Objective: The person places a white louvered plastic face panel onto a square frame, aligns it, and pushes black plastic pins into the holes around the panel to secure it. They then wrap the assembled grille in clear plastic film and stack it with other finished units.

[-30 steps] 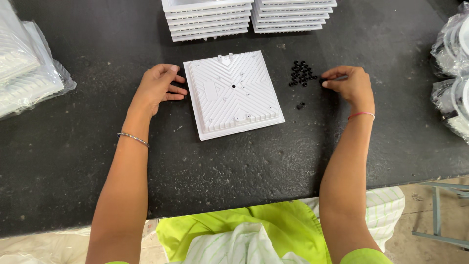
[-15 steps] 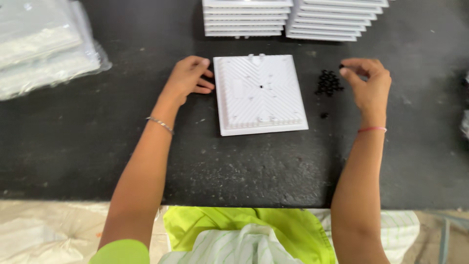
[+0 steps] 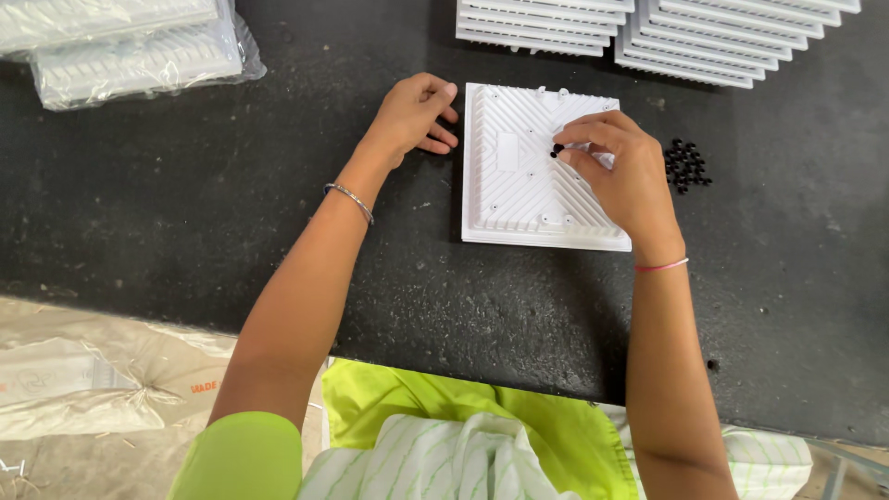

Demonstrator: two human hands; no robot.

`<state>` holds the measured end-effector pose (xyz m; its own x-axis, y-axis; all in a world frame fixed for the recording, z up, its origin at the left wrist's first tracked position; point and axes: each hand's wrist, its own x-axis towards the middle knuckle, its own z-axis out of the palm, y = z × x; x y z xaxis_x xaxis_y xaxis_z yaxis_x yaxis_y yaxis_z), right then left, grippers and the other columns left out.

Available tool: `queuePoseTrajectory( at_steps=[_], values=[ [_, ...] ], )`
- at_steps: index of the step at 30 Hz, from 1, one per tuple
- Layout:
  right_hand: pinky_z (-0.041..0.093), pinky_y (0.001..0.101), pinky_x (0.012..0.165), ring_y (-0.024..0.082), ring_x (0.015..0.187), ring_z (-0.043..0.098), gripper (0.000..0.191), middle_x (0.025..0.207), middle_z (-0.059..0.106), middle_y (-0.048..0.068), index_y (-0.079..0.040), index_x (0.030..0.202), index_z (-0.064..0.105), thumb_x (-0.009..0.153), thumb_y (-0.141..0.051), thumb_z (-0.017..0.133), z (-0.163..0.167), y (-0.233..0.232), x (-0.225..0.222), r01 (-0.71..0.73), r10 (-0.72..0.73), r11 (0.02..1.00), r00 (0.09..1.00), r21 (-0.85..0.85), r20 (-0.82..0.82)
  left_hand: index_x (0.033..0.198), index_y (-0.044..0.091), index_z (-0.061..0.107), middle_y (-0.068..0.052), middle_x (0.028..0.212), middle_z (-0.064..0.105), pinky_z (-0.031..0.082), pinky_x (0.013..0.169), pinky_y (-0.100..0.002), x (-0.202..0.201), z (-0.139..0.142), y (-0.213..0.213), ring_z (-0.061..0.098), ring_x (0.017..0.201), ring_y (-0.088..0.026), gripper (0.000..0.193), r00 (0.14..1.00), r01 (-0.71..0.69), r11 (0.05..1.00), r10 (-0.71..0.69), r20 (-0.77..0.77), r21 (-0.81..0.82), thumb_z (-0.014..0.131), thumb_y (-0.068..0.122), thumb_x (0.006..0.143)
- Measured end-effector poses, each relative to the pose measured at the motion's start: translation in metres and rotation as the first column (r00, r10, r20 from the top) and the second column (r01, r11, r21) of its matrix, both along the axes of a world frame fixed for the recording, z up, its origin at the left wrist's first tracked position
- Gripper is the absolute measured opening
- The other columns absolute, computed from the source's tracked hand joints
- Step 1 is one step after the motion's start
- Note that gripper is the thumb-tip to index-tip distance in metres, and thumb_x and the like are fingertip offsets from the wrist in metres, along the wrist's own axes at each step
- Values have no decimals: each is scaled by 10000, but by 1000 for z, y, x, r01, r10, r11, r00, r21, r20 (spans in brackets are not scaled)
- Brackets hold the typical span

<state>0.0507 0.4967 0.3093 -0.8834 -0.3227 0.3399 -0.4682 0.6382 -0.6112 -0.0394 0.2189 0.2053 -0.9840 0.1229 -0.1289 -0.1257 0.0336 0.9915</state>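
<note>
A white square ribbed plastic panel [image 3: 519, 185] lies flat on the black table [image 3: 185, 204]. My left hand [image 3: 412, 116] rests against the panel's upper left edge, fingers curled and touching it. My right hand [image 3: 620, 171] hovers over the panel's middle right, pinching a small black part [image 3: 557, 150] between thumb and fingertips just above the ribs. A small pile of the same black parts [image 3: 686, 165] lies on the table to the right of the panel, beside my right hand.
Two stacks of white ribbed panels [image 3: 648, 28] stand at the far edge. Bagged white panels [image 3: 130, 46] lie at the far left. Clear plastic wrapping [image 3: 74, 389] and green and white cloth [image 3: 444, 435] sit at the near table edge.
My right hand has left the pile of black parts and moved left over the panel with one part pinched. The left hand stays at the panel's left edge. The view has shifted.
</note>
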Motion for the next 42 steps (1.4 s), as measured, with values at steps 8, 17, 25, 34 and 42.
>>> queuePoseTrajectory(
  at_steps=[8,17,25,34,42],
  values=[
    [561,326,802,203,986,702,194,1141,720,49,-85,1080,784,892,-37,783,-1,0,1,2,0,998,1000,62,-24,1216,-4,587,-149,1043,699,662,573,-311,4,7,1,758,705,-208,384,1000,-22,999,22,4,-47,555,327,1026],
    [571,321,811,187,964,710,194,1140,722,49,-80,1082,779,891,-46,783,-1,0,1,9,-10,998,1000,54,19,1216,-10,586,-153,1036,700,663,569,-311,6,5,2,760,705,-212,380,1000,-24,999,24,-2,-49,549,318,1028],
    [605,289,883,176,954,714,234,1093,718,69,-76,1149,769,936,15,740,3,12,10,8,-8,1000,999,-9,-33,1221,-16,581,-155,1040,705,666,567,-311,5,6,4,766,710,-218,393,1000,-20,998,20,0,-54,543,325,1030],
    [568,325,766,218,903,720,285,1128,743,66,-102,1152,788,918,43,714,6,14,17,-18,47,986,985,164,-169,1225,-19,579,-156,1050,697,663,577,-314,4,9,5,760,717,-224,389,1000,-9,999,9,5,-40,544,315,1030],
    [553,368,864,260,1036,670,386,1215,730,33,-146,1132,811,891,108,651,-1,16,15,17,61,947,971,320,-233,1226,-9,581,-145,1052,697,667,592,-313,7,11,8,764,721,-211,392,1000,-14,998,14,0,-64,534,327,1030]
  ],
)
